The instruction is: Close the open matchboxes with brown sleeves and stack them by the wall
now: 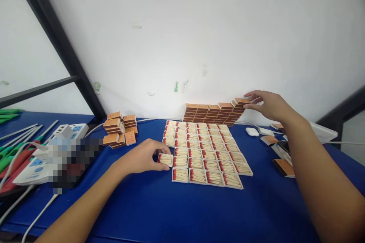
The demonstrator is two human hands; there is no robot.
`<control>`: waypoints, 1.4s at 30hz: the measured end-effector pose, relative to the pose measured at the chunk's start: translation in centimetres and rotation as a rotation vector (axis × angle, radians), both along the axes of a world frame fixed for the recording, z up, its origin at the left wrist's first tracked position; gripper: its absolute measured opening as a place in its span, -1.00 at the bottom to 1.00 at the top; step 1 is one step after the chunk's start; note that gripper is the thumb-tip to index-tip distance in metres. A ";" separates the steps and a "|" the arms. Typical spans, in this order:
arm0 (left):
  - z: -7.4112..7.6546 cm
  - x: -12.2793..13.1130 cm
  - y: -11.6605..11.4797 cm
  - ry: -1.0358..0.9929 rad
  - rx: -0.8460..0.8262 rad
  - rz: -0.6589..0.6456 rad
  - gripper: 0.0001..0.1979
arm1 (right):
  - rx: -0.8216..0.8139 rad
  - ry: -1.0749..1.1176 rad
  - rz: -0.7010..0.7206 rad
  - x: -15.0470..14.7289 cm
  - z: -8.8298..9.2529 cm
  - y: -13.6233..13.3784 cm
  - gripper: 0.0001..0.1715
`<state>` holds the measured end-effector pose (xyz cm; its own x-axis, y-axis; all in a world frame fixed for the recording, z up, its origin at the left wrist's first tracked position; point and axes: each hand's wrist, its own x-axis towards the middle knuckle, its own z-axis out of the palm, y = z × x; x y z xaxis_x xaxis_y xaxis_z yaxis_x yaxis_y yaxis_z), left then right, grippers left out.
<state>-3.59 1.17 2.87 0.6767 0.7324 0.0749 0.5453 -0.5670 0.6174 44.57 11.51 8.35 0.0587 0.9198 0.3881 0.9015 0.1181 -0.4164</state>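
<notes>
Pinching a single open tray (165, 159) of red-tipped matches, the left hand (142, 157) rests on the blue table (159, 212) at the near left corner of a grid (205, 152) of like trays, laid edge to edge in rows. Its fingers (158, 150) are curled down over the tray's far side with the thumb at the near side, so it looks closed on it, and the tray lies flat, touching its neighbour in the grid. The right hand (268, 105) reaches to the far right, where a stack (213, 113) of brown sleeves stands against the wall (182, 26). Its fingers (252, 94) are spread and nearly straight, the tips lying on the top sleeve (242, 101) at the stack's right end, with nothing gripped. A looser pile (119, 130) of sleeves sits to the left, near a power strip (68, 131), and a small white case (252, 131) lies to the right. The tray is likely very light, made of thin card that would crush under a hard squeeze, and the matches lie loose in it, so it is best held level by its two long sides. The sleeve should be just as light and may slide off the stack at a nudge.
</notes>
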 end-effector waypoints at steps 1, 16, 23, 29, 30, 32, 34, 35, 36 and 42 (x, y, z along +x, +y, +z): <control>0.2 -0.3 0.0 0.008 -0.009 0.007 -0.74 | -0.001 0.031 -0.002 -0.2 0.0 -0.1 -0.61; -1.1 -0.6 0.9 0.080 0.186 0.082 -0.66 | 0.060 -0.035 -0.075 -0.6 1.9 -1.6 -0.61; -3.5 -0.3 1.7 -0.019 0.292 0.059 -0.56 | 0.073 -0.070 -0.088 -1.6 3.2 -2.8 -0.62; -4.0 0.3 1.6 -0.015 0.388 0.110 -0.47 | 0.072 -0.082 -0.097 -2.0 3.8 -3.6 -0.70; -3.7 0.2 1.6 0.006 0.395 0.120 -0.44 | 0.075 -0.083 -0.096 -2.1 3.9 -3.7 -0.69; -2.8 -0.6 1.8 0.066 0.415 0.152 -0.45 | 0.092 -0.088 -0.088 -2.3 4.1 -4.1 -0.66; -1.6 -2.4 2.3 0.162 0.474 0.220 -0.52 | 0.111 -0.093 -0.074 -2.4 4.4 -4.5 -0.62; -1.1 -3.5 2.6 0.229 0.529 0.273 -0.55 | 0.121 -0.096 -0.067 -2.5 4.5 -4.7 -0.60; -0.7 -4.8 2.9 0.304 0.574 0.313 -0.56 | 0.127 -0.097 -0.063 -2.6 4.7 -5.0 -0.59; -0.4 -9.5 3.8 0.544 0.582 0.407 -0.65 | 0.136 -0.104 -0.058 -3.1 5.5 -6.0 -0.62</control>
<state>-13.07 4.99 2.52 0.4230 0.8698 0.2541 0.9061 -0.4084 -0.1107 41.42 5.48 13.87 0.0636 0.8546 0.5153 0.9457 0.1133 -0.3047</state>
